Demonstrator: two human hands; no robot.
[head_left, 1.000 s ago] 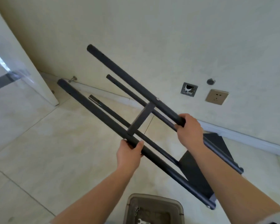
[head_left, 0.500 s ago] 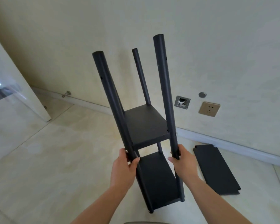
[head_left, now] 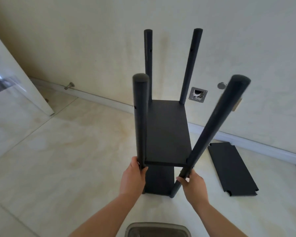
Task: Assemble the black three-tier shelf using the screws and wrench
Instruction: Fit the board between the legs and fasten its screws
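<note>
Head view: both hands (left (head_left: pixel 132 178), right (head_left: pixel 193 185)) grip upright shelf (head_left: pixel 167 132) posts.

Cream wall (head_left: pixel 75 40) across back, white baseboard (head_left: pixel 101 98) along its foot. Pale tiled floor (head_left: pixel 58 159) w/ yellowish stains. White door (head_left: pixel 15 79) at left edge, glossy. Metal doorstop (head_left: pixel 69 85) sticking out just above baseboard, near door. On wall right of centre: open metal wall box (head_left: pixel 197 94) w/ wiring inside, round cap (head_left: pixel 221 85) near it, beige outlet (head_left: pixel 237 104) partly hidden. Grey plastic bin (head_left: pixel 158 229) at bottom edge, contents not clear.
</note>
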